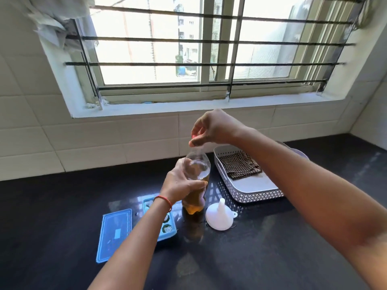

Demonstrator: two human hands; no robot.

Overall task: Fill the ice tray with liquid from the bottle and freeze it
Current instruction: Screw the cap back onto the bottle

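Observation:
A clear plastic bottle point(196, 185) with amber liquid in its lower half stands upright on the black counter. My left hand point(180, 183) grips its middle from the left. My right hand point(211, 128) is at the bottle's mouth, and its fingertips pinch the red cap point(193, 138). The blue ice tray point(167, 225) lies just left of the bottle, largely hidden by my left forearm. Its flat blue lid point(114, 234) lies beside it to the left.
A white funnel point(219, 215) sits mouth-down right of the bottle. Behind it a white perforated basket point(251, 195) holds a brown checked cloth point(239, 165). A tiled wall and a barred window close off the back of the black counter point(251, 258).

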